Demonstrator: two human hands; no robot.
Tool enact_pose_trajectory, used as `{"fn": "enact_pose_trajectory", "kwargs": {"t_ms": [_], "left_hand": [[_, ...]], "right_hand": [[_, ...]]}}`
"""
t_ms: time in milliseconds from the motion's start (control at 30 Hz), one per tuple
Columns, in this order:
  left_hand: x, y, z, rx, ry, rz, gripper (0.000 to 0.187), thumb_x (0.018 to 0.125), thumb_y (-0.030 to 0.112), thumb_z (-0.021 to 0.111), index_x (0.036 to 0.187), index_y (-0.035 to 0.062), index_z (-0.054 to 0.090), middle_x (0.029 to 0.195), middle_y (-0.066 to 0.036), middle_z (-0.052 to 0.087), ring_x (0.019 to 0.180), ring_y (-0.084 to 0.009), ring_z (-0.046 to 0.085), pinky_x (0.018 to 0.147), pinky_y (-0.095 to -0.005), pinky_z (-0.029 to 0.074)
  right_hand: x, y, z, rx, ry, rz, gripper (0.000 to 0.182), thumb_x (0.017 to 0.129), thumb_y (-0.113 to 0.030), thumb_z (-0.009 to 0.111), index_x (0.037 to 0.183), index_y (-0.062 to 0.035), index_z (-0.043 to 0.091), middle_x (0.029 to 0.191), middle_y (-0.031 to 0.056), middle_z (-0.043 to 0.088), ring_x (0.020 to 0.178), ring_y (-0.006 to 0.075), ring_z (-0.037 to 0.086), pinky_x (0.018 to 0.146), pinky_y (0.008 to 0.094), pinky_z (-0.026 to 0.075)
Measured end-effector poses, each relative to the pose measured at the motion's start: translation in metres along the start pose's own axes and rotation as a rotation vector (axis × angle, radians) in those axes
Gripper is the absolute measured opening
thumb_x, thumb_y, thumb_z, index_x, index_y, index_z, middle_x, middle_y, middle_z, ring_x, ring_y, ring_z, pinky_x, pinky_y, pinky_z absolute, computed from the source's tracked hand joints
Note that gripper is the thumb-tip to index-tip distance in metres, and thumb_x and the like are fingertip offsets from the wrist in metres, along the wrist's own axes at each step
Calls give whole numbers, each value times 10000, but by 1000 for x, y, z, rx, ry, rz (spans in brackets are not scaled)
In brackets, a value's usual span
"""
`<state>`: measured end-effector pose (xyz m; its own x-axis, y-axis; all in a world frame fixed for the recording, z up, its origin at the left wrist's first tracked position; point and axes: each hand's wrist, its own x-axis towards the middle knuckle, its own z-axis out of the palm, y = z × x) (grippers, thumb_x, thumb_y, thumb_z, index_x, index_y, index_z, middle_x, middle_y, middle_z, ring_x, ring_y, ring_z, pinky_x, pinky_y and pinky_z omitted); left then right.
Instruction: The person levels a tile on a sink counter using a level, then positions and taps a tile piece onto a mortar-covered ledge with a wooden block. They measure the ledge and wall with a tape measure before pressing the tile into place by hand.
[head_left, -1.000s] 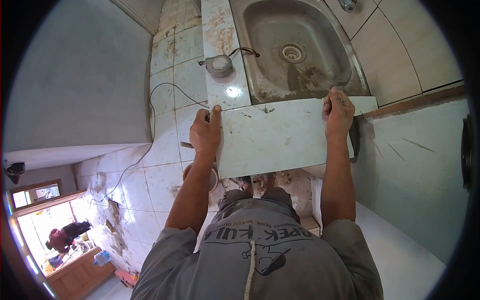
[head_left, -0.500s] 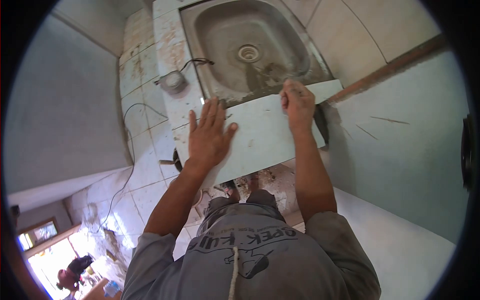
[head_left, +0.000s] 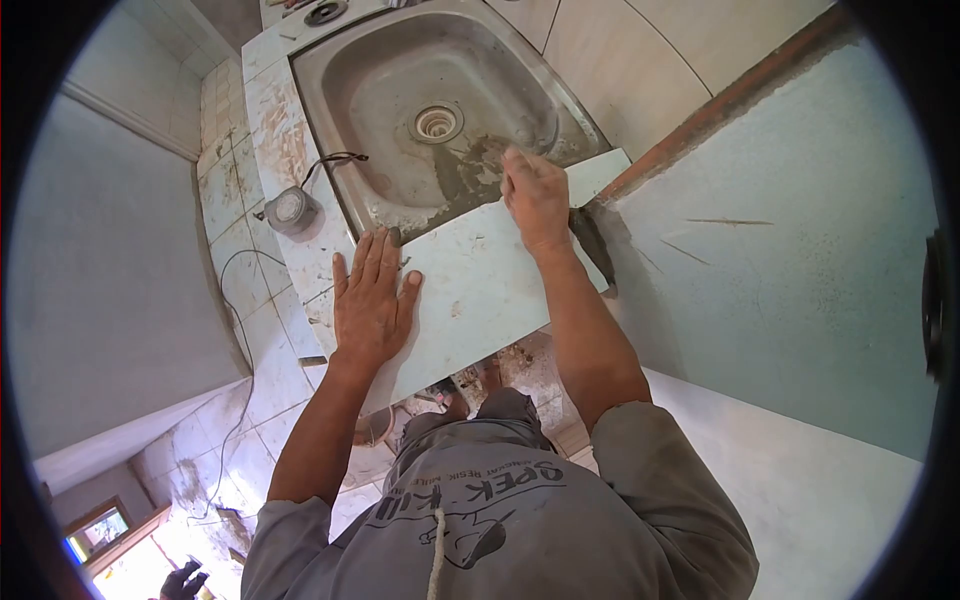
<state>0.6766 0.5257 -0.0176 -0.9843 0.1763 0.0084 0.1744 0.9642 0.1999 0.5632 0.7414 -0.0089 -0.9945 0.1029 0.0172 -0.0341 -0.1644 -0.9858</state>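
Observation:
My left hand (head_left: pixel 372 300) lies flat with spread fingers on a pale tile (head_left: pixel 470 280), its fingertips at the near rim of a steel sink (head_left: pixel 385 200). Closed into a fist, my right hand (head_left: pixel 537 198) is at the tile's far edge, overlapping the sink's near right corner in this view. What the fist holds, if anything, is hidden. Grey wet-looking smears lie on the sink floor between its drain (head_left: pixel 437 122) and the tile.
A round grey power tool (head_left: pixel 291 210) with a dark cord stands on the tiled counter left of the sink. A thin cable (head_left: pixel 225 290) runs over the floor tiles. To the right is a grey-green wall (head_left: pixel 780 260). A dark ring-shaped part (head_left: pixel 325 13) lies at the far counter end.
The view has shifted, so the sink, tile and hands appear farther left. My left hand stays flat on the tile and my right hand remains a fist at its far edge.

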Motion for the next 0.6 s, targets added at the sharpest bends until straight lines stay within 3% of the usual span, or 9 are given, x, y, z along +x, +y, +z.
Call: {"fn": "enact_pose_trajectory", "kwargs": {"t_ms": [67,200,300,367,500,600], "left_hand": [[3,0,0,9,-2,-6,605,1004,427,342,1466,37,315,1522,-121,326,1445,-279,220,1175,-509,80],[2,1,-1,-2,-3,-1,603,1004,422,349,1468,38,314,1522,-127,326,1443,-283,224,1174,-510,80],[1,-1,-2,-8,3,6,600,1003,417,356,1466,38,317,1517,-131,332,1442,-287,227,1171,-516,83],[2,-1,-3,-19,2,13,598,1002,413,361,1465,37,319,1515,-133,337,1441,-288,229,1169,-520,84],[0,-1,-2,-10,-8,23,594,1000,415,362,1456,36,334,1507,-132,348,1437,-286,236,1166,-531,89],[1,-2,-2,-3,-14,21,596,999,417,364,1459,39,329,1510,-129,342,1439,-283,231,1166,-533,88]], "right_hand": [[2,3,-1,-57,3,11,454,929,-339,559,590,-39,528,532,7,487,479,84,425,460,263,330],[0,1,1,-43,7,24,456,932,-325,552,579,-38,517,541,8,491,482,87,425,460,265,328],[2,3,4,-58,0,-63,405,941,-311,559,617,-81,480,514,-14,440,421,56,364,391,228,278],[-2,-24,11,-35,5,-95,394,941,-294,556,617,-82,484,514,-13,442,431,56,371,403,225,279],[-1,5,0,-19,-56,-172,400,949,-291,539,615,-77,487,512,-11,442,437,71,380,416,235,292],[-2,8,-7,-235,-13,-144,434,944,-287,510,606,-15,509,540,24,506,511,148,465,508,316,365]]}}
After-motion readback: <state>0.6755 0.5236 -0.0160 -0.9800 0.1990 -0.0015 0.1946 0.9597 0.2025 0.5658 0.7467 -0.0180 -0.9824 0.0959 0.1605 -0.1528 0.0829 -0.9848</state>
